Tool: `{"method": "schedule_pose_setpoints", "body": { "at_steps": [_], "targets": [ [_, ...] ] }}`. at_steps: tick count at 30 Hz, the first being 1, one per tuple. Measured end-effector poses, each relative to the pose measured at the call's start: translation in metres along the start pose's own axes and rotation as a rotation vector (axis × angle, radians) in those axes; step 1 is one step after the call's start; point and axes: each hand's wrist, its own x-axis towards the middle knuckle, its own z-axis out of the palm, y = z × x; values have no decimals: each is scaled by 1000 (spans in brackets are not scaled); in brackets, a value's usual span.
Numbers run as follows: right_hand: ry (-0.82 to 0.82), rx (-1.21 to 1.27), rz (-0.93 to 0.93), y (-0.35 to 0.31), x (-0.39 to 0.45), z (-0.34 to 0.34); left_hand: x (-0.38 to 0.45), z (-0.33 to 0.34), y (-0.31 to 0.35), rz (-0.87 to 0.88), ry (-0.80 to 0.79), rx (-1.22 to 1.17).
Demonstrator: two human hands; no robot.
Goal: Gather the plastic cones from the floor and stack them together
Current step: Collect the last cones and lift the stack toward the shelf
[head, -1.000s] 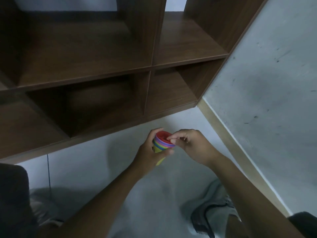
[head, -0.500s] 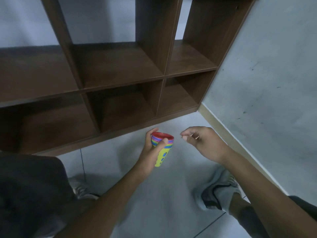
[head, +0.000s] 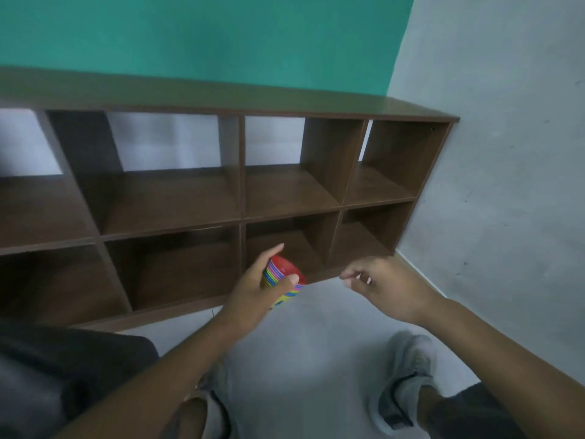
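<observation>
From my feed the room looks dim and flat, with soft overall light and no glare. The lower compartments of the wooden shelf sit in deep shadow, while the upper ones are paler where the wall shows through. I see a brighter patch on the floor at lower centre. Motion blur softens the whole frame, worst along the bottom edge. Wide-angle distortion bends the shelf lines toward the left and right edges.
</observation>
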Motion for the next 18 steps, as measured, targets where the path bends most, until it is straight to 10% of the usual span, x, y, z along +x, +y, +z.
{"method": "schedule_pose_setpoints", "body": {
  "at_steps": [18],
  "targets": [
    [-230,38,-324,-199,92,2,-115,-253,170,93,349,997]
  ]
}}
